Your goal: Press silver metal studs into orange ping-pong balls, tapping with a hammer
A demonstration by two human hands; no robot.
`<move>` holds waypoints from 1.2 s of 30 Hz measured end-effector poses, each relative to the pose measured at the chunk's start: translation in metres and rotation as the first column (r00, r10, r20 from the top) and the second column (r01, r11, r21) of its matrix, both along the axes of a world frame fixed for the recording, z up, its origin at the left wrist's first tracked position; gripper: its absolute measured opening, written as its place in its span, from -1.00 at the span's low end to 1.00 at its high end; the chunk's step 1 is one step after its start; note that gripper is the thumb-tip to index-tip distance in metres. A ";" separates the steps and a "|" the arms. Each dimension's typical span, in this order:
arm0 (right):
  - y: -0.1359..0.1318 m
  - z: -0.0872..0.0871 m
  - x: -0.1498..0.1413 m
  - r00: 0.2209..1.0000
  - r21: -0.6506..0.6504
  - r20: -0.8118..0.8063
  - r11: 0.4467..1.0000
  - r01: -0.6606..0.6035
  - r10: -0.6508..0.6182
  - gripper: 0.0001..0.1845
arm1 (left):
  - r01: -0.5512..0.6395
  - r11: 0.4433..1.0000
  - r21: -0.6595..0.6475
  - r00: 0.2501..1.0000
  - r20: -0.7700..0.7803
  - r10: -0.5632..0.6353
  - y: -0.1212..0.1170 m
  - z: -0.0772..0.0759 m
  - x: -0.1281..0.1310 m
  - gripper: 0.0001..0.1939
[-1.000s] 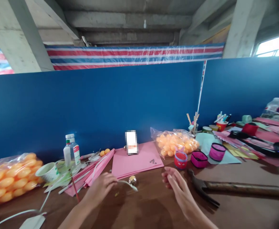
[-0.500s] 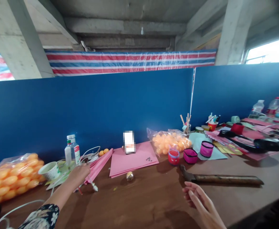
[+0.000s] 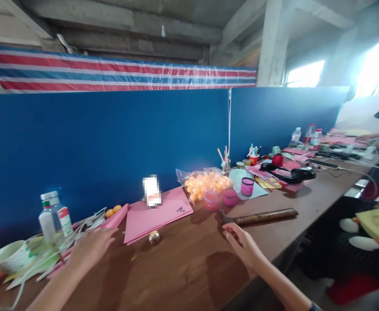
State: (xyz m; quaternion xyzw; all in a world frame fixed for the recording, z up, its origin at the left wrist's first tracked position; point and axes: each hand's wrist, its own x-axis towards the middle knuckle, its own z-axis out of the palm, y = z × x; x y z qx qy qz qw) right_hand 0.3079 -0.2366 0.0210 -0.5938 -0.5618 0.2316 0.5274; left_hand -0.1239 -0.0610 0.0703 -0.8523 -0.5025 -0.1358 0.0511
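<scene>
My right hand (image 3: 243, 247) is at the head of a claw hammer (image 3: 263, 217) lying on the brown table. Its fingers are loosely bent and apart, overlapping the hammer's head and hiding the claw; I cannot tell if they touch it. My left hand (image 3: 93, 246), blurred, is over folded pink paper strips (image 3: 119, 216) and white cables (image 3: 75, 233). Its fingers look stretched out, with nothing visible in them. Between the hands sits a small shiny gold ball (image 3: 154, 236). Behind it lie pink sheets (image 3: 158, 216) with several small dark rings (image 3: 180, 210).
A bag of orange balls (image 3: 207, 183) stands behind the hammer, beside small red and magenta cups (image 3: 230, 197). Clear bottles (image 3: 55, 216) and a paper cup (image 3: 9, 257) are at left. A blue partition (image 3: 111, 138) backs the table; its front edge runs at right.
The view has turned right. My left hand no longer shows the white cable it held a second ago. My right hand has moved to the hammer's head; the hammer stays lying.
</scene>
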 end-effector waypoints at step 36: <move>0.169 -0.020 -0.089 0.718 -0.126 0.696 0.981 0.150 -0.020 -0.77 | -0.017 0.996 -0.087 0.929 0.367 0.048 -0.062 -0.088 0.120 -0.58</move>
